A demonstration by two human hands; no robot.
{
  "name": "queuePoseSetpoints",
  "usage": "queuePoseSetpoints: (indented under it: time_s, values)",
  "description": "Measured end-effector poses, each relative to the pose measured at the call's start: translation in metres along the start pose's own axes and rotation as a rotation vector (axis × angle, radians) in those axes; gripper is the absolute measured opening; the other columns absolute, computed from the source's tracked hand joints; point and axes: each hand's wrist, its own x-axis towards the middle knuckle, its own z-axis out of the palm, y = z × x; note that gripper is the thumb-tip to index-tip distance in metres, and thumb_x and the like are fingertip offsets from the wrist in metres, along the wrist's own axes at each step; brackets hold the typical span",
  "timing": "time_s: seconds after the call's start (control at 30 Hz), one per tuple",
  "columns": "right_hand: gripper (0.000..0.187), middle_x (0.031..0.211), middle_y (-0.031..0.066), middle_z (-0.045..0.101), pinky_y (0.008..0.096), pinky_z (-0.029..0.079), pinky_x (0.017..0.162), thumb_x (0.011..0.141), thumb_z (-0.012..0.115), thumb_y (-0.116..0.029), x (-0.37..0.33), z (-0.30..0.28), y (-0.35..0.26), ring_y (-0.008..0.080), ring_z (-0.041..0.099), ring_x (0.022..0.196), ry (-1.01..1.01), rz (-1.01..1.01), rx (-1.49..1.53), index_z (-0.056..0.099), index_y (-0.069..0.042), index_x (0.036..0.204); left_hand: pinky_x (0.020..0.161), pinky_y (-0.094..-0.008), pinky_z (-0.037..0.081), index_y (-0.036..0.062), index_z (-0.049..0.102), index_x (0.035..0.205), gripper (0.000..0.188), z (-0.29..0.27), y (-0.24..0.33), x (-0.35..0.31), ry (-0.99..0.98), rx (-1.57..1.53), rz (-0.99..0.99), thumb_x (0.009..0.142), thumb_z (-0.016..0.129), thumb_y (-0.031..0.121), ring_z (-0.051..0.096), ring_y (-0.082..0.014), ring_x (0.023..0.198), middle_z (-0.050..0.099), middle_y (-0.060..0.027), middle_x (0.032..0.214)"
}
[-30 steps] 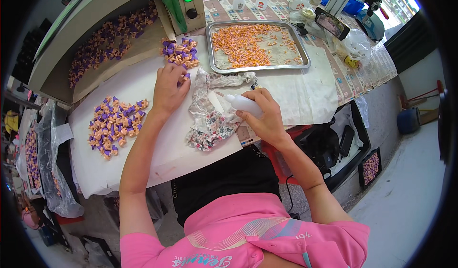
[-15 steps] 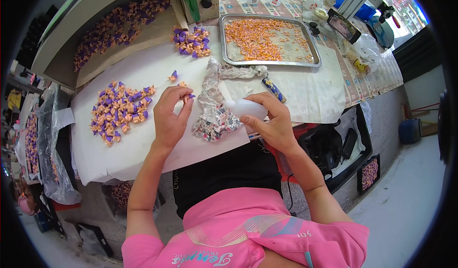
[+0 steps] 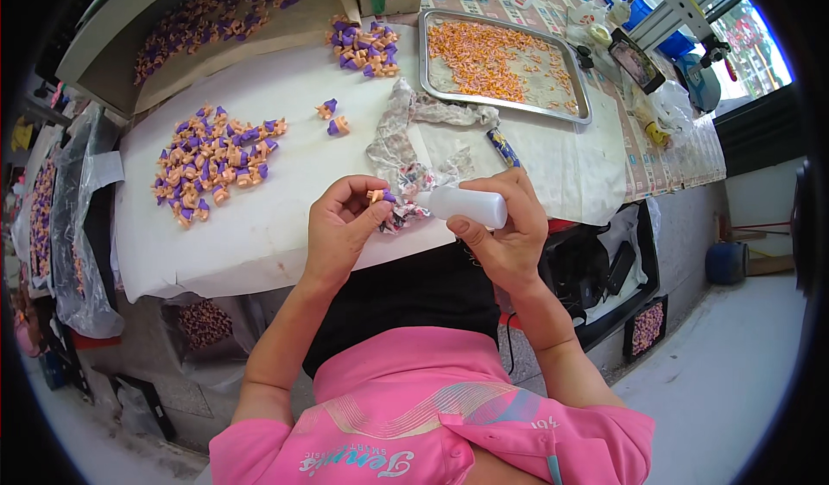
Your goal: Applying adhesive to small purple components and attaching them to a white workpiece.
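Observation:
Between the thumb and fingers of my left hand (image 3: 341, 230) is a small peach-and-purple plastic figure piece (image 3: 380, 196). My right hand (image 3: 516, 234) is wrapped round a white squeeze bottle (image 3: 471, 207), tilted sideways with its nozzle pointing left. The nozzle tip is right at the purple part of the piece; whether they touch I cannot tell. Under both hands lies a crumpled floral cloth (image 3: 401, 152). Two loose pieces (image 3: 338, 126) rest on the white paper (image 3: 298, 174) beyond my left hand. A wide pile of like pieces (image 3: 211, 161) spreads to the left.
A metal tray (image 3: 509, 102) of small orange-and-white parts stands at the back right. Another pile of pieces (image 3: 364, 49) sits beside a machine housing (image 3: 95, 62) with more inside. A blue tube (image 3: 502, 147) lies past my right hand. A phone on a stand (image 3: 636, 60) is farther right.
My hands have come together: the left, with the figure piece, moved right and nearer me, and the bottle's nozzle now meets the piece. The whole view has shifted slightly.

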Motion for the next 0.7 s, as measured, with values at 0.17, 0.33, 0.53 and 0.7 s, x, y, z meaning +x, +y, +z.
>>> queuePoseSetpoints:
  time_s: [0.17, 0.33, 0.53, 0.7]
  values:
    - [0.036, 0.085, 0.0058, 0.059, 0.026, 0.044, 0.067, 0.073, 0.084, -0.02, -0.001, 0.009, 0.0, 0.0157, 0.055, 0.076, -0.015, -0.034, -0.065, 0.068, -0.001, 0.098, 0.076, -0.0232, 0.051, -0.0022, 0.06, 0.107, 0.023, -0.004, -0.003, 0.001, 0.005, -0.013, -0.019, 0.085, 0.066, -0.001, 0.061, -0.0097, 0.08, 0.063, -0.0056, 0.092]
    - [0.036, 0.085, 0.0059, 0.06, 0.0264, 0.044, 0.067, 0.073, 0.084, -0.021, -0.001, 0.013, 0.005, 0.0158, 0.055, 0.076, -0.021, -0.022, -0.084, 0.068, -0.001, 0.099, 0.072, -0.0218, 0.05, -0.0031, 0.061, 0.106, 0.023, -0.007, -0.006, 0.004, 0.01, -0.028, -0.008, 0.085, 0.068, -0.001, 0.059, -0.0083, 0.079, 0.062, -0.0036, 0.089]
    - [0.036, 0.086, 0.0059, 0.06, 0.0262, 0.044, 0.067, 0.073, 0.084, -0.021, -0.001, 0.015, 0.01, 0.0157, 0.056, 0.076, -0.035, -0.018, -0.082, 0.068, -0.002, 0.099, 0.072, -0.0217, 0.05, -0.0031, 0.061, 0.106, 0.023, -0.008, -0.008, 0.005, 0.01, -0.036, -0.004, 0.085, 0.068, -0.001, 0.059, -0.0086, 0.079, 0.062, -0.0038, 0.09]
    - [0.035, 0.086, 0.0059, 0.06, 0.026, 0.044, 0.067, 0.073, 0.084, -0.02, -0.001, 0.016, 0.014, 0.0154, 0.056, 0.076, -0.045, -0.024, -0.066, 0.068, -0.002, 0.099, 0.073, -0.0218, 0.05, -0.003, 0.061, 0.106, 0.022, -0.008, -0.009, 0.006, 0.012, -0.023, -0.011, 0.085, 0.068, -0.001, 0.059, -0.0086, 0.08, 0.062, -0.0039, 0.09]
